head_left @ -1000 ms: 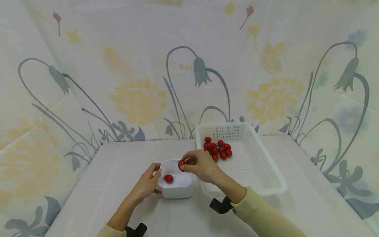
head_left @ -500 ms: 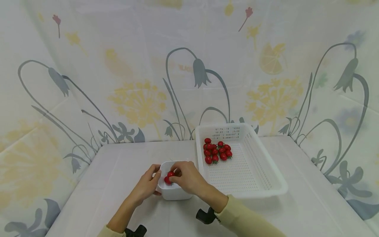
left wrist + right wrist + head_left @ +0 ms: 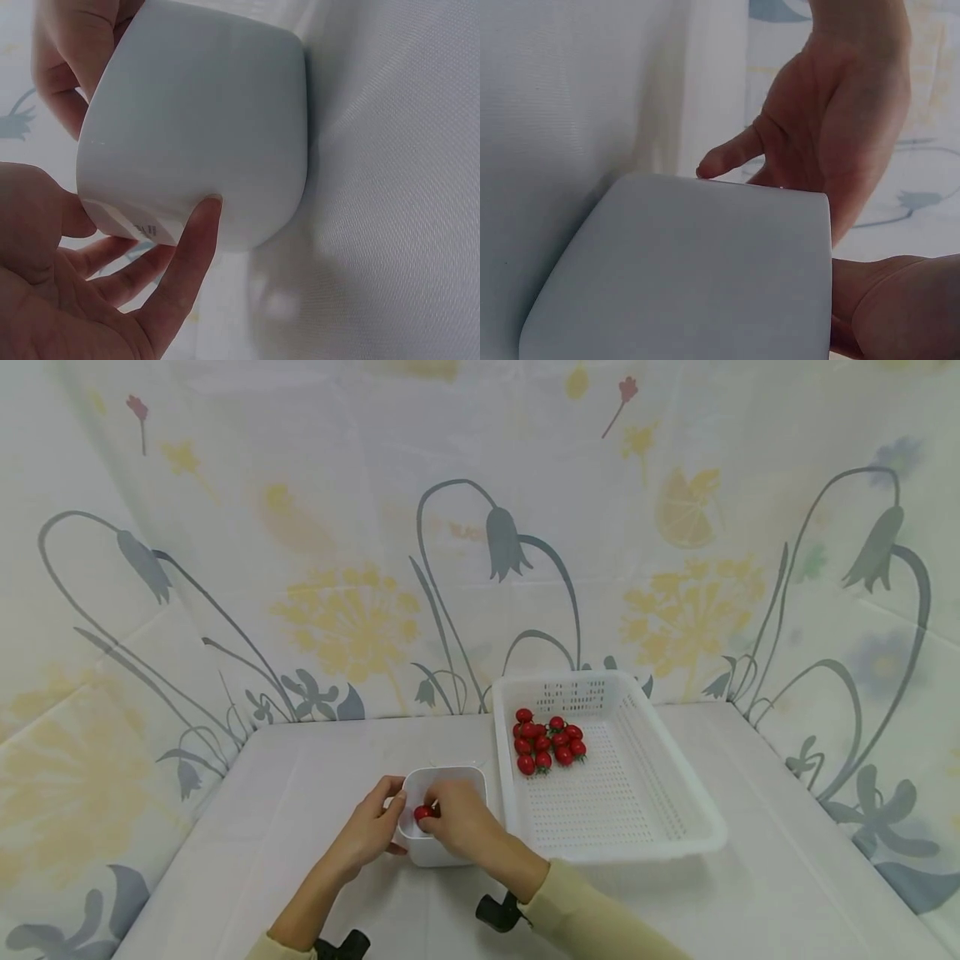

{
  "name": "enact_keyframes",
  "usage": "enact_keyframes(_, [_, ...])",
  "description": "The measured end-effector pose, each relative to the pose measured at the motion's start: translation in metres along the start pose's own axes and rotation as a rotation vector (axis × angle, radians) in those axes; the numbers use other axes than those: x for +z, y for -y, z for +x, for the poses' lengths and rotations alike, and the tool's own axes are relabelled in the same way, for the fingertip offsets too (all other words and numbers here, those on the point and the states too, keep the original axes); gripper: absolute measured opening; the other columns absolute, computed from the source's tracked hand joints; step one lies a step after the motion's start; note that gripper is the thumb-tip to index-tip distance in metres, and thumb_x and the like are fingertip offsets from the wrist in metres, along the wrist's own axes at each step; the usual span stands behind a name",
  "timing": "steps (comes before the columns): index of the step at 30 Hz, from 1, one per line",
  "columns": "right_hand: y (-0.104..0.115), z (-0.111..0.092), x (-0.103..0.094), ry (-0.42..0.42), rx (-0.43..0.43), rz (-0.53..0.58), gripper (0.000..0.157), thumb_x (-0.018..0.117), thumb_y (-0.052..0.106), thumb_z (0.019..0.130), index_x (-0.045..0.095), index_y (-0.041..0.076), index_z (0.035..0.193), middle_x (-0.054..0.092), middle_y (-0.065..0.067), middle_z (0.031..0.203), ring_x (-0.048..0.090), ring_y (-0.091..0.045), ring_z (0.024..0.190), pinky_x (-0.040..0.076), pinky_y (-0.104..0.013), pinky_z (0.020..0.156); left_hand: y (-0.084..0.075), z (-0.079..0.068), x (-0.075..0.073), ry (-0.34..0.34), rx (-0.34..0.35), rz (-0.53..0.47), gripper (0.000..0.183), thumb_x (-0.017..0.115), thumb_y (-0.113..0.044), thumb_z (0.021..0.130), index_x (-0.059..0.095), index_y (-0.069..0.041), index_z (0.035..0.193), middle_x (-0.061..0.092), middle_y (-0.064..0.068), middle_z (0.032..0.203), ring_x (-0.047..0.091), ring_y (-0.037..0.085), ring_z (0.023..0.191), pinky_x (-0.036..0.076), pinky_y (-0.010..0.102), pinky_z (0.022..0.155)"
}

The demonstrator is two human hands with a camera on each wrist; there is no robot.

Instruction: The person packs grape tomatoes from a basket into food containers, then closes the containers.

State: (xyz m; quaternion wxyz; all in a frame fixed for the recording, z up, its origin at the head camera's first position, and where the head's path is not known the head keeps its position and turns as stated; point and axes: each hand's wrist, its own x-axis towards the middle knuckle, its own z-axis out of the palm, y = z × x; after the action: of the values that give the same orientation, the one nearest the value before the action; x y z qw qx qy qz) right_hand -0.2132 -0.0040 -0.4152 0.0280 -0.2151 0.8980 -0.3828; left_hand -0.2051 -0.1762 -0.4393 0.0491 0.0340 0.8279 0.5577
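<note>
A small white square container (image 3: 442, 853) stands on the table in the head view. My left hand (image 3: 371, 820) holds its left side, thumb at the rim and other fingers against the outer wall, as the left wrist view shows. My right hand (image 3: 461, 818) reaches down inside the container, thumb and fingers pinched around a cherry tomato that the hand mostly hides. A red cherry tomato (image 3: 423, 812) shows at the fingertips, near the left inner wall. In the right wrist view the container wall (image 3: 682, 270) hides the right hand's fingertips.
To the right stands a large white perforated basket (image 3: 686, 793), close beside the small container. Several cherry tomatoes (image 3: 543, 743) with green stems lie in its far left part. A flower-printed cloth (image 3: 360, 527) hangs behind the table.
My right hand has carried a cherry tomato leftward from the container's right rim and down inside, next to the tomato lying there. The left hand has stayed on the container.
</note>
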Motion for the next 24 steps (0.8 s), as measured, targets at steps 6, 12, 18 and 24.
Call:
enact_keyframes(6, [0.004, 0.005, 0.005, 0.009, 0.006, -0.009, 0.011, 0.080, 0.004, 0.084, 0.071, 0.002, 0.080, 0.063, 0.001, 0.069, 0.052, -0.008, 0.062, 0.047, -0.019, 0.052, -0.001, -0.001, 0.000, 0.003, -0.001, -0.012, 0.029, 0.050, -0.015, 0.108, 0.053, -0.005, 0.135, 0.057, 0.019, 0.136, 0.066, 0.028, 0.097, 0.063, 0.043, 0.058])
enact_keyframes(12, [0.004, 0.013, 0.011, 0.023, 0.049, -0.047, 0.018, 0.085, 0.012, 0.081, 0.071, 0.005, 0.074, 0.062, 0.003, 0.066, 0.049, -0.008, 0.063, 0.042, -0.020, 0.052, -0.002, -0.002, -0.001, 0.011, -0.005, -0.021, 0.029, 0.049, -0.014, 0.108, 0.053, -0.004, 0.136, 0.054, 0.020, 0.139, 0.066, 0.025, 0.095, 0.063, 0.043, 0.058])
enact_keyframes(18, [0.003, 0.019, 0.014, 0.063, 0.117, -0.015, 0.022, 0.086, 0.012, 0.080, 0.069, 0.005, 0.068, 0.060, 0.002, 0.062, 0.049, -0.010, 0.060, 0.040, -0.022, 0.050, -0.003, -0.003, -0.003, 0.026, -0.002, -0.017, 0.031, 0.049, -0.016, 0.108, 0.051, -0.003, 0.137, 0.053, 0.020, 0.140, 0.064, 0.026, 0.097, 0.063, 0.042, 0.060])
enact_keyframes(24, [0.003, 0.022, 0.017, 0.080, 0.182, -0.020, 0.023, 0.087, 0.013, 0.078, 0.069, 0.006, 0.067, 0.059, 0.002, 0.063, 0.049, -0.011, 0.059, 0.039, -0.022, 0.049, -0.001, -0.002, -0.004, 0.042, 0.010, -0.014, 0.034, 0.048, -0.018, 0.109, 0.049, -0.002, 0.139, 0.051, 0.023, 0.143, 0.064, 0.032, 0.103, 0.063, 0.043, 0.060])
